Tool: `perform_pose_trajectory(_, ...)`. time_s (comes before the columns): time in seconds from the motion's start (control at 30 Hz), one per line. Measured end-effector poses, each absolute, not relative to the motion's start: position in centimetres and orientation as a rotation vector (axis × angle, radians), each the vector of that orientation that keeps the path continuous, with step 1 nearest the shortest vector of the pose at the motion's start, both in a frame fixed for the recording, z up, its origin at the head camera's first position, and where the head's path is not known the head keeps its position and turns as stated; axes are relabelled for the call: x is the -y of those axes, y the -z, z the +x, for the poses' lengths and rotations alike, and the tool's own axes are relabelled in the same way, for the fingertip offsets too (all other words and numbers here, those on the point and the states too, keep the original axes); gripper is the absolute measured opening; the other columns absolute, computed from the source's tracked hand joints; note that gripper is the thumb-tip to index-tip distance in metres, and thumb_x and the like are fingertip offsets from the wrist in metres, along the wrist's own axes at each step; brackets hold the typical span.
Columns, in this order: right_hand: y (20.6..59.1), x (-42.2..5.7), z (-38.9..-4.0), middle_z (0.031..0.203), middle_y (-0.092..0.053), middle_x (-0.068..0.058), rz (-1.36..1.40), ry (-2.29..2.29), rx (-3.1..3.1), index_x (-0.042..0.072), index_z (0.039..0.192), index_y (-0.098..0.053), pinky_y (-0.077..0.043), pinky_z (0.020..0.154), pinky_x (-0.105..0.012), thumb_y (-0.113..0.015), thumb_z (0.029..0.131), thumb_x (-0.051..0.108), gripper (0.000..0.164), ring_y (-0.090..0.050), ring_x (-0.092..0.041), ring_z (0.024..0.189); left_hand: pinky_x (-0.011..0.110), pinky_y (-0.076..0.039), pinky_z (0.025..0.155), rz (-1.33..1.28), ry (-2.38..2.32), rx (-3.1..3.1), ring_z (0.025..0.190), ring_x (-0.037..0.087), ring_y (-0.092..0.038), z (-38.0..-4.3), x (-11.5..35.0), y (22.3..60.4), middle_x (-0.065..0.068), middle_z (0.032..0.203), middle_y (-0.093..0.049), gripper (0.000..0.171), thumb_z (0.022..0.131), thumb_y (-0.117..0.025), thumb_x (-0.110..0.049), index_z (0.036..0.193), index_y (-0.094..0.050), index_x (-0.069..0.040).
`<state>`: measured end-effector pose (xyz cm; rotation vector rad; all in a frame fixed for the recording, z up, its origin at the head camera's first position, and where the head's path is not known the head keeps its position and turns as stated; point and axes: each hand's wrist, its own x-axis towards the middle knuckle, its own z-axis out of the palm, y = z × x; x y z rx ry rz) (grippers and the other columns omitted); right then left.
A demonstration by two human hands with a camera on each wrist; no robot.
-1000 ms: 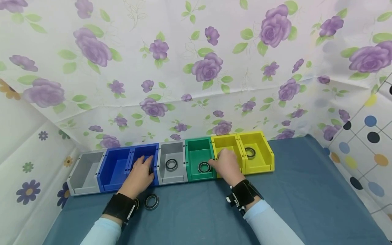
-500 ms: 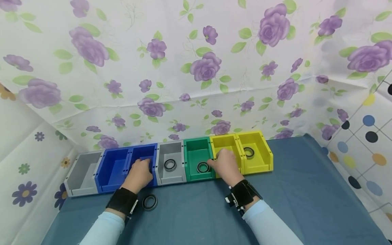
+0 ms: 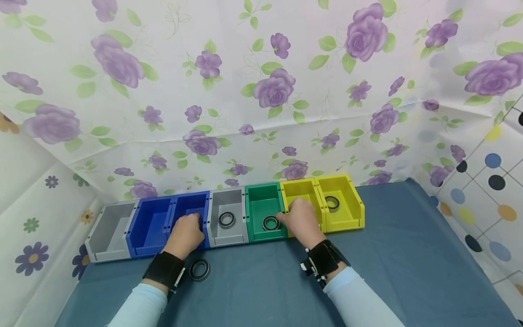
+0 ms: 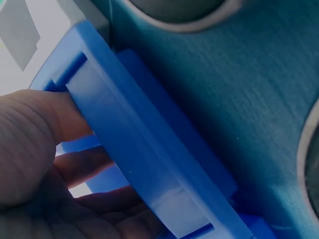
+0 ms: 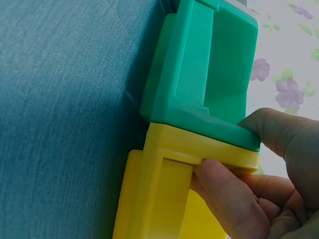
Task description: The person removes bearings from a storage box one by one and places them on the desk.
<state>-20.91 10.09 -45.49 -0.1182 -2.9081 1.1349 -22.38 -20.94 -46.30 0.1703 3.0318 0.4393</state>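
My left hand [image 3: 185, 234] reaches into the second blue bin [image 3: 192, 200]. In the left wrist view its thumb and fingers [image 4: 82, 164] go in behind the blue front wall [image 4: 137, 149]; the fingertips are hidden, and whether they hold anything does not show. My right hand [image 3: 302, 220] pinches the adjoining side walls of the green bin [image 3: 265, 200] and the left yellow bin [image 3: 300, 188], thumb on the green side, fingers on the yellow. A ball bearing [image 3: 271, 223] lies in the green bin beside the thumb. Another bearing [image 3: 199, 270] lies on the cloth near my left wrist.
The bins stand in one row against the flowered backdrop [image 3: 253, 113]. Bearings lie in the middle grey bin [image 3: 226, 220] and the right yellow bin [image 3: 333, 203]. Further left are a grey bin [image 3: 112, 231] and a blue bin [image 3: 151, 225]. Blue cloth [image 3: 253, 290] covers the table.
My left hand has settled lower into the second blue bin and its fingers have curled in out of sight. Its wrist now covers a bearing on the cloth. The right hand stays put.
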Motion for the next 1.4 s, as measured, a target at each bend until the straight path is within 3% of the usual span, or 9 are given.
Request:
perform_pose_trajectory(0.67, 45.3, -10.2, -20.8, 0.043, -0.029, 0.006, -0.117, -1.151, 2.911, 0.012, 0.050, -0.040, -0.023, 0.035, -0.023, -0.072, 0.077, 0.030, 0.046, -0.031, -0.012, 0.037, 0.040, -0.046, 0.063, 0.201, -0.284, -2.982, 0.070, 0.021, -0.052, -22.4, 21.0, 45.9, 0.013, 0.087, -0.061, 0.019, 0.082, -0.058, 0.000, 0.100, -0.062, 0.001)
perform_pose_trajectory(0.83, 45.3, -10.2, -20.8, 0.042, -0.029, 0.006, -0.125, -1.153, 2.909, 0.012, 0.049, -0.040, -0.023, 0.036, -0.023, -0.072, 0.077, 0.030, 0.046, -0.031, -0.011, 0.036, 0.048, -0.046, 0.073, 0.227, -0.234, -2.983, 0.083, 0.032, -0.056, -22.3, 21.2, 46.3, 0.020, 0.094, -0.060, 0.027, 0.082, -0.058, -0.004, 0.108, -0.058, 0.004)
perform_pose_trajectory(1.0, 45.3, -10.1, -20.7, 0.043, -0.029, 0.006, -0.110, -1.162, 2.906, 0.012, 0.049, -0.040, -0.023, 0.036, -0.023, -0.072, 0.077, 0.030, 0.046, -0.031, -0.011, 0.037, 0.056, -0.042, 0.081, 0.255, -0.191, -3.004, 0.094, 0.042, -0.052, -22.0, 21.4, 46.4, 0.027, 0.099, -0.055, 0.035, 0.084, -0.060, -0.009, 0.115, -0.052, 0.007)
perform_pose_trajectory(1.2, 45.2, -10.2, -20.6, 0.043, -0.030, 0.005, -0.133, -1.161, 2.910, 0.012, 0.050, -0.041, -0.024, 0.036, -0.023, -0.072, 0.078, 0.030, 0.045, -0.033, -0.012, 0.037, 0.049, -0.046, 0.071, 0.340, -0.234, -3.066, 0.083, 0.034, -0.054, -21.7, 21.8, 46.6, 0.018, 0.087, -0.052, 0.031, 0.088, -0.062, -0.018, 0.108, -0.051, 0.003)
perform_pose_trajectory(1.4, 45.1, -10.1, -20.6, 0.043, -0.030, 0.005, -0.120, -1.155, 2.910, 0.012, 0.050, -0.040, -0.024, 0.036, -0.023, -0.072, 0.078, 0.030, 0.046, -0.033, -0.012, 0.037, 0.042, -0.048, 0.066, 0.332, -0.320, -3.065, 0.080, 0.026, -0.054, -21.6, 22.3, 46.9, 0.016, 0.088, -0.051, 0.034, 0.088, -0.062, -0.020, 0.109, -0.047, 0.002)
